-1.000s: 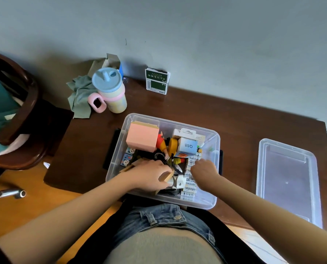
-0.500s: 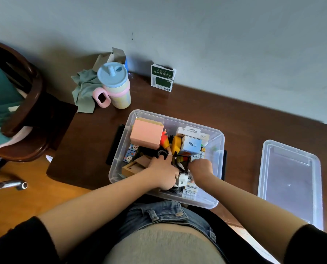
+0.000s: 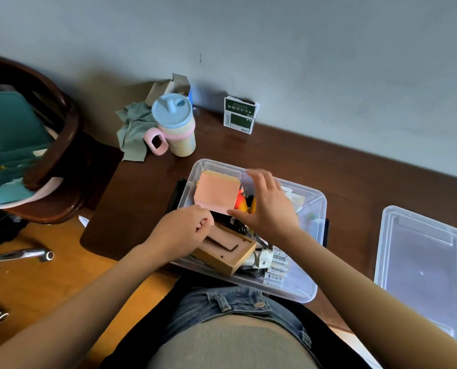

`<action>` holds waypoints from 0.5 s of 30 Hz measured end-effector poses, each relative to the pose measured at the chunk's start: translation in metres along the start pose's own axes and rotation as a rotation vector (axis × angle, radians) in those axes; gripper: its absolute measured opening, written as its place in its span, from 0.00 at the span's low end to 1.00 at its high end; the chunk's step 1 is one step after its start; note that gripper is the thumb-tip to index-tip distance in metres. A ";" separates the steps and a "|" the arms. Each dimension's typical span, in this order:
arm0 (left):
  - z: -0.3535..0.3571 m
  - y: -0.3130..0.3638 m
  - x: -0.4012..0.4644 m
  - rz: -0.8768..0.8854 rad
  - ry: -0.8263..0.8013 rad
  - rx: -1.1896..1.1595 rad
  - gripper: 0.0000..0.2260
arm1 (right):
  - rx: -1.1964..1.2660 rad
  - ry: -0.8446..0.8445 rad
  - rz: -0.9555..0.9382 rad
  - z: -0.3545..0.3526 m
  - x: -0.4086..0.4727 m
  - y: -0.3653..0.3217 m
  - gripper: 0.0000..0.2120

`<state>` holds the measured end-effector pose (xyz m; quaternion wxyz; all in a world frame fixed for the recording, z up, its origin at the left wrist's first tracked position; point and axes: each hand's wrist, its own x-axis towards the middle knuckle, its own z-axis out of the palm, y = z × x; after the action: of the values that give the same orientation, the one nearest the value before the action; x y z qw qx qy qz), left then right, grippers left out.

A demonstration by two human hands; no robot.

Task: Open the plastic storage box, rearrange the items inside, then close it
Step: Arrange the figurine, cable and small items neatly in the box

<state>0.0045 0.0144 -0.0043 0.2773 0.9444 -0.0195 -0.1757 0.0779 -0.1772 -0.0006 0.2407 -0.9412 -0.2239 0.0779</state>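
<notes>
The clear plastic storage box (image 3: pixel 320 206) stands open on the dark wooden table, full of small items. Its clear lid (image 3: pixel 422 265) lies flat to the right. A pink block (image 3: pixel 216 193) stands at the box's far left. A flat wooden box (image 3: pixel 228 253) lies tilted over the near left part. My left hand (image 3: pixel 179 233) has curled fingers on that wooden box's far left end. My right hand (image 3: pixel 268 206) is spread over the middle, its thumb at the pink block's near right corner. Orange and yellow items (image 3: pixel 244 203) peek out under it.
A blue-lidded cup with a pink handle (image 3: pixel 175 129), a green cloth (image 3: pixel 132 129) and a green and white carton (image 3: pixel 239 114) stand along the wall. A dark wooden chair (image 3: pixel 62 145) is at the left. White labelled packs (image 3: pixel 276 265) fill the box's near right.
My right hand left the box's near right and rose, spread out, beside the pink block. My left hand drew back to the left, and the wooden box now lies uncovered at the near left.
</notes>
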 end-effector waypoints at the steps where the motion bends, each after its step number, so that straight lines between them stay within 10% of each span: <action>1: 0.000 -0.004 -0.001 -0.005 0.045 0.064 0.09 | 0.001 -0.032 -0.033 0.003 0.010 -0.006 0.44; 6: 0.008 -0.008 0.000 -0.082 0.026 0.250 0.10 | -0.057 -0.226 -0.090 0.017 0.045 -0.016 0.50; 15: 0.011 0.013 0.025 -0.257 -0.202 0.460 0.11 | 0.305 -0.091 0.002 -0.037 -0.014 0.024 0.43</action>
<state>0.0254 -0.0059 -0.0140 0.0276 0.9549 0.0333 -0.2938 0.0844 -0.2178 0.0201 0.3703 -0.8895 -0.2192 0.1537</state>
